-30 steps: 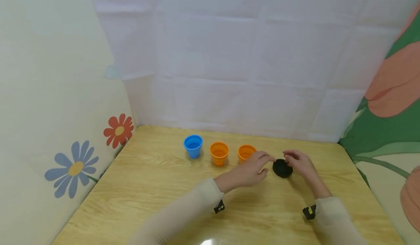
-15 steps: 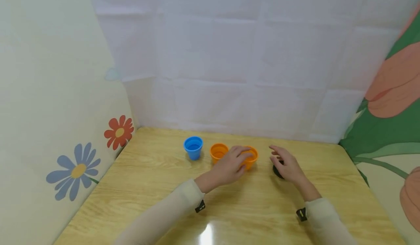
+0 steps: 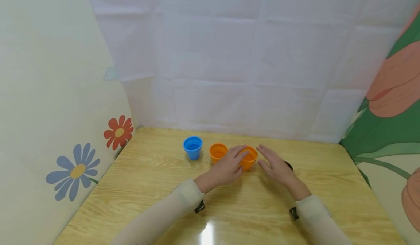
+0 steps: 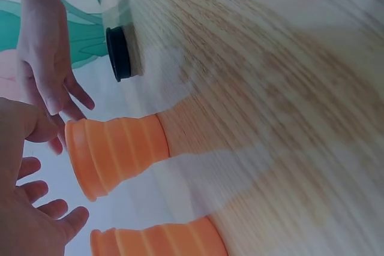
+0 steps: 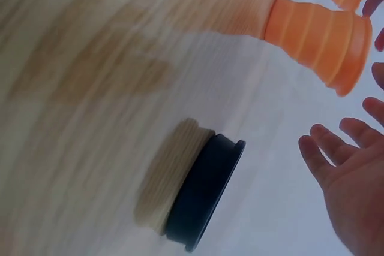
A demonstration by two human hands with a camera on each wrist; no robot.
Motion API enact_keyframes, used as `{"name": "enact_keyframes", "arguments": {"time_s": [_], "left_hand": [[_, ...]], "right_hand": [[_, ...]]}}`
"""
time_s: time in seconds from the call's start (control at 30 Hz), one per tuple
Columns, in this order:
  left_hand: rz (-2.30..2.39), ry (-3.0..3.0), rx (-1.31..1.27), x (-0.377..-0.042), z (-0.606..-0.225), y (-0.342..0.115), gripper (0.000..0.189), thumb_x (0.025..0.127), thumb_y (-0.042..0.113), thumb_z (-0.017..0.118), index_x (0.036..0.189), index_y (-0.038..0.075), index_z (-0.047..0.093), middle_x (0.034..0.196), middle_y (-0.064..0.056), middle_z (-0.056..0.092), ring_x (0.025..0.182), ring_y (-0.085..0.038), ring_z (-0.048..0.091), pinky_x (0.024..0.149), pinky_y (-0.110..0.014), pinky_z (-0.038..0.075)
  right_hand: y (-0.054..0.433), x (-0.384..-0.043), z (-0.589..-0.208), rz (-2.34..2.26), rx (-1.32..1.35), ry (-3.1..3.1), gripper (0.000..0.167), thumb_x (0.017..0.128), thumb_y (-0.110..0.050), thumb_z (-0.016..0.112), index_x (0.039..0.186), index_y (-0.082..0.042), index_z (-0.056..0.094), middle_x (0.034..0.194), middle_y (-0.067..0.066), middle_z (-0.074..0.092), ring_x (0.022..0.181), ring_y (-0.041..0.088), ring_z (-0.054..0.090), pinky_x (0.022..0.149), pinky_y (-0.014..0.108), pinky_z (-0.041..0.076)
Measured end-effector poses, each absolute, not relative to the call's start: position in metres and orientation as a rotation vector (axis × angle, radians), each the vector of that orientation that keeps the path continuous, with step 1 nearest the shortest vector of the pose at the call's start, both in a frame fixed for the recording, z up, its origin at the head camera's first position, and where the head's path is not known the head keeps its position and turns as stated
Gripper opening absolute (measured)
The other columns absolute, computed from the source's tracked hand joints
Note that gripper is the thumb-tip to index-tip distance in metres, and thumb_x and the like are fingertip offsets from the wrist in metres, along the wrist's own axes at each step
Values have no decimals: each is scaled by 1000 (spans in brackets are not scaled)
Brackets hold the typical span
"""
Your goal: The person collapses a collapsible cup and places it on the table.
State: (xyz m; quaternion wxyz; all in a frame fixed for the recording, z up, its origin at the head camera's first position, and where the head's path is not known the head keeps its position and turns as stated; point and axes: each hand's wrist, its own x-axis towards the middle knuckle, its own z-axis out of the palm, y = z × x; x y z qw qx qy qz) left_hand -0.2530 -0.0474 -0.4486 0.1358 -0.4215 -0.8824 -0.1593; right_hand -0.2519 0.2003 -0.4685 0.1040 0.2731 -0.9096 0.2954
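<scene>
An orange ribbed cup [image 3: 251, 160] stands upright on the table between my two hands. My left hand [image 3: 224, 169] is at its left, fingers loosely spread over the near side of the rim; whether they touch it I cannot tell. On the other side, my right hand [image 3: 276, 167] hovers with its fingers extended towards the cup, a small gap apart. A second orange cup [image 3: 216, 151] is partly hidden behind my left hand. Partly covered by my right hand in the head view is a low, round black piece [image 5: 201, 191], like a flattened cup, lying on the table.
A blue cup [image 3: 193, 148] stands upright left of the orange ones. The wooden table [image 3: 157, 164] ends at a white cloth [image 3: 210, 102] behind, with flower-patterned panels at both sides.
My left hand has moved left from near the black piece to the right-hand orange cup. My right hand has left the black piece and moved left towards that same cup.
</scene>
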Motion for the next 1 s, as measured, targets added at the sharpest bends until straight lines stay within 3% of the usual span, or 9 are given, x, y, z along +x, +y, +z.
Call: {"name": "enact_keyframes", "arguments": {"time_s": [0.2,0.47,0.6,0.77,1.0], "left_hand": [[-459,-2706,-1148,-256,-455,-41,59,97,14,65,149,0,42,160,-18,33,143,-35,38,118,-44,37],[-484,-2798,-1045,-261,-461,-35,61,96,13,64,151,0,40,160,-19,33,144,-35,37,119,-43,34],[-451,-2805,-1024,-262,-462,-33,58,95,9,65,147,-3,45,156,-21,38,142,-36,40,118,-43,37],[-449,-2784,-1015,-264,-460,-33,51,92,3,67,141,-5,52,148,-23,48,136,-35,48,113,-41,43],[-716,-2830,-989,-264,-452,-39,45,94,5,68,137,-2,57,142,-19,56,131,-31,54,110,-41,46]], "right_hand": [[191,-251,-467,820,827,-2767,55,103,-23,60,152,-4,43,159,22,35,141,45,40,110,63,38],[181,-253,-466,793,879,-2808,53,103,-18,60,151,-1,44,160,21,33,141,42,42,110,59,41],[178,-255,-468,795,905,-2758,43,100,-11,63,141,2,55,157,24,38,134,43,50,103,55,49],[177,-259,-471,910,926,-2619,27,95,0,68,121,6,67,146,28,48,120,41,61,86,38,60],[181,-254,-467,1050,912,-2562,26,98,-7,64,123,1,67,135,26,58,108,35,67,81,37,61]]}}
